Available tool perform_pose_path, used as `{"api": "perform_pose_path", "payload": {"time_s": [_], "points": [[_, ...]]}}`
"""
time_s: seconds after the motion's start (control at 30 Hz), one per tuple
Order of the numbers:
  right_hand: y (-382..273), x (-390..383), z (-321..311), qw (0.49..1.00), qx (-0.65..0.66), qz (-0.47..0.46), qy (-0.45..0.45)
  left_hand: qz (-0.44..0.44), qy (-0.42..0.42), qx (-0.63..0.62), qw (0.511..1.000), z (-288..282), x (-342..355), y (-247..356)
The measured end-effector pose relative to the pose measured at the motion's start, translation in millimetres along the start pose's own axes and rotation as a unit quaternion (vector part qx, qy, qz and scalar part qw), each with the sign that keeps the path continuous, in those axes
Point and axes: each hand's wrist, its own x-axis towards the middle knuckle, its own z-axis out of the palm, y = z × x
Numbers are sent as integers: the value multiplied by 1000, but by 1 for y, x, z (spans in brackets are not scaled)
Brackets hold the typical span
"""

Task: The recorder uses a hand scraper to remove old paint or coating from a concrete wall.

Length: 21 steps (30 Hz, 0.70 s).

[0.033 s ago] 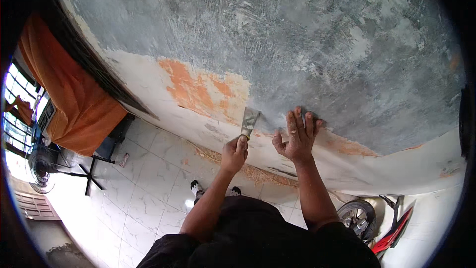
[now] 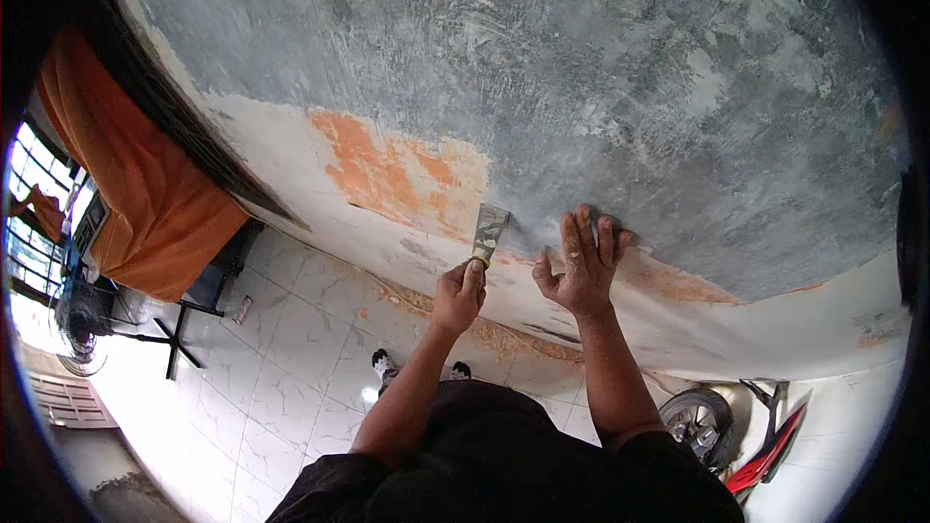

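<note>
Scraper (image 2: 488, 232) in left hand (image 2: 458, 295), blade on wall (image 2: 542, 87) (right hand (image 2: 579, 266) flat beside it)

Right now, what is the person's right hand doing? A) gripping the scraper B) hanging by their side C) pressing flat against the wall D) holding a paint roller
C: the right hand lies open with its fingers spread on the grey wall, while the left hand grips the scraper.

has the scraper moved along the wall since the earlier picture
No. The scraper sits at the same spot, its blade just right of the orange patch on the wall, held in the left hand.
</note>
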Motion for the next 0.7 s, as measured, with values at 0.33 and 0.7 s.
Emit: {"api": "perform_pose_path", "payload": {"time_s": [0.33,0.7], "points": [[2,-1,3,1000,0,0,5,-55,-33,-56,996,-7,2,-11],[-1,-1,2,1000,-2,-4,1,8,18,33,999,-4,9,-3]]}}
